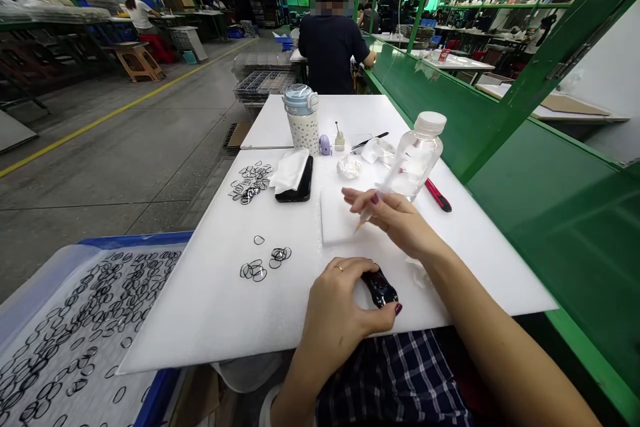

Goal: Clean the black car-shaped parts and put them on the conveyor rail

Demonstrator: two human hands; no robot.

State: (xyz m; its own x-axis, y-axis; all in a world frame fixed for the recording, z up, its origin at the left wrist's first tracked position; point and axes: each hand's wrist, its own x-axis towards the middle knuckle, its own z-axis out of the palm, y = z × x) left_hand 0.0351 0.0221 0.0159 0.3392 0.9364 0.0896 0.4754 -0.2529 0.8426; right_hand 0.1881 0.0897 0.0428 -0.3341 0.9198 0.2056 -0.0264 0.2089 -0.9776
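Near the front edge of the white table, my left hand (340,297) grips a small glossy black piece (381,288) between thumb and fingers. Its exact kind I cannot make out. Above a white foam sheet (337,223), my right hand (387,213) pinches a slender pointed tool (367,215) with its tip down, apart from the black piece. Just behind that hand stands a clear bottle (414,157) with a white cap. Left of my hands lie a few loose thin black rings (254,270), and a larger heap of black rings (251,181) sits farther back.
A phone (295,190) lies partly under a white tissue (290,170). Behind it stands a dotted cup (303,121). A red cutter (439,195) lies beside the bottle. A blue-rimmed tray (100,300) of rings is at left, a green partition (550,193) at right. A person (330,47) sits ahead.
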